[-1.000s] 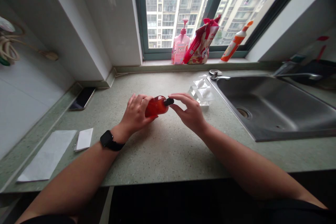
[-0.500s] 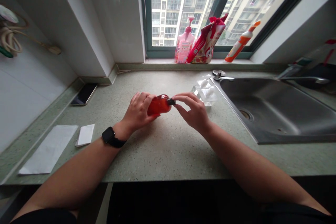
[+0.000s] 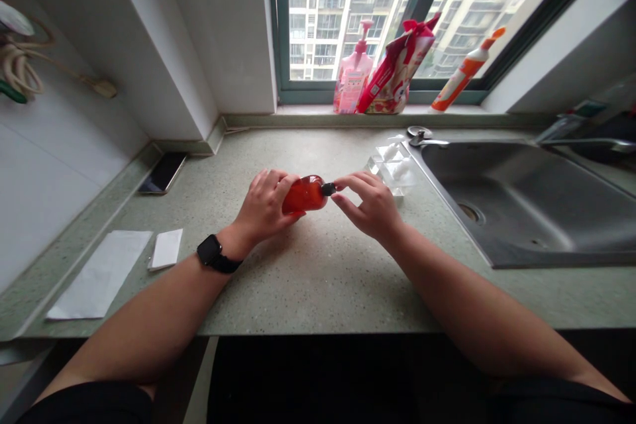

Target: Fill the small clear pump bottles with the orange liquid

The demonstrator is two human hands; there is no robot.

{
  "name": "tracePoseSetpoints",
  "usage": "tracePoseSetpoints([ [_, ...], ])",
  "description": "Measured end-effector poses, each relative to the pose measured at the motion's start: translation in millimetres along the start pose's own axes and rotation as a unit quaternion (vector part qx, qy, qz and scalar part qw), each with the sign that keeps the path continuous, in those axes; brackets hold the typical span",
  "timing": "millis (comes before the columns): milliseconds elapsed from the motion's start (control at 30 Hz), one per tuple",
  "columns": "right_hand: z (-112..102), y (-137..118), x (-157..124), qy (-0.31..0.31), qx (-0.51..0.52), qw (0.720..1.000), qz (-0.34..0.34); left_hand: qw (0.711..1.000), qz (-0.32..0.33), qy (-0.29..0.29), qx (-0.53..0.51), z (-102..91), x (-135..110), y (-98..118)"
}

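Note:
My left hand (image 3: 267,204) is wrapped around an amber-red bottle (image 3: 305,193), which lies on its side in the air or just over the counter; I cannot tell which. The bottle's black cap (image 3: 328,189) points right. At the cap's end, the thumb and index finger of my right hand (image 3: 370,204) are closed in a pinch. Just behind that hand stands a clear block-like holder (image 3: 392,164) with clear plastic on it, partly hidden by the fingers.
A green speckled counter (image 3: 318,285) spans the view. To the right is a steel sink (image 3: 536,212). A phone (image 3: 163,173), a white sheet (image 3: 102,275) and a small white packet (image 3: 166,249) lie left. A pump bottle (image 3: 352,83), red bag (image 3: 400,73) and orange-white bottle (image 3: 462,79) line the sill.
My view has tilted slightly. My right fingertips have slid a little toward the cap's outer end, so more of the cap shows. My left hand keeps its hold on the bottle.

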State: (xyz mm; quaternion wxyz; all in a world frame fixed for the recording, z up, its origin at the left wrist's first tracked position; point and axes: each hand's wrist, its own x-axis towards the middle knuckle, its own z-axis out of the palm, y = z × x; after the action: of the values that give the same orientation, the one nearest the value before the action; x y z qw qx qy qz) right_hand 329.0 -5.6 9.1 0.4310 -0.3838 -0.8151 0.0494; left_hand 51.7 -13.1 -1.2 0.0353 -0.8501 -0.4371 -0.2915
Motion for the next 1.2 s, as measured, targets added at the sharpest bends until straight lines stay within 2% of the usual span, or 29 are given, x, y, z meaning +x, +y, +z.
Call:
tracePoseSetpoints([
  [200, -4.0, 1.6, 0.0, -0.024, 0.008, 0.999, -0.045, 1.000, 0.000, 0.004, 0.004, -1.1, 0.2, 0.7],
  [400, -0.9, 4.8, -0.3, -0.029, -0.016, 0.999, 0.007, 1.000, 0.002, 0.009, 0.000, -0.8, 0.6, -0.2],
  [600, 2.2, 2.7, -1.5, -0.023, 0.031, 0.999, -0.030, 1.000, -0.001, 0.012, -0.002, -1.1, 0.4, 0.4],
  [867, 2.8, 2.7, -0.8, -0.013, 0.015, 1.000, -0.012, 1.000, 0.001, 0.013, 0.012, -0.4, 0.3, -0.1],
  [1000, 1.8, 3.8, -1.1, -0.032, 0.023, 0.999, -0.025, 1.000, 0.000, 0.012, 0.011, 0.0, 0.1, 0.5],
  [1200, 3.2, 3.9, -2.3, -0.032, 0.023, 0.999, -0.009, 1.000, 0.002, 0.013, 0.009, 0.2, -0.1, -0.9],
])
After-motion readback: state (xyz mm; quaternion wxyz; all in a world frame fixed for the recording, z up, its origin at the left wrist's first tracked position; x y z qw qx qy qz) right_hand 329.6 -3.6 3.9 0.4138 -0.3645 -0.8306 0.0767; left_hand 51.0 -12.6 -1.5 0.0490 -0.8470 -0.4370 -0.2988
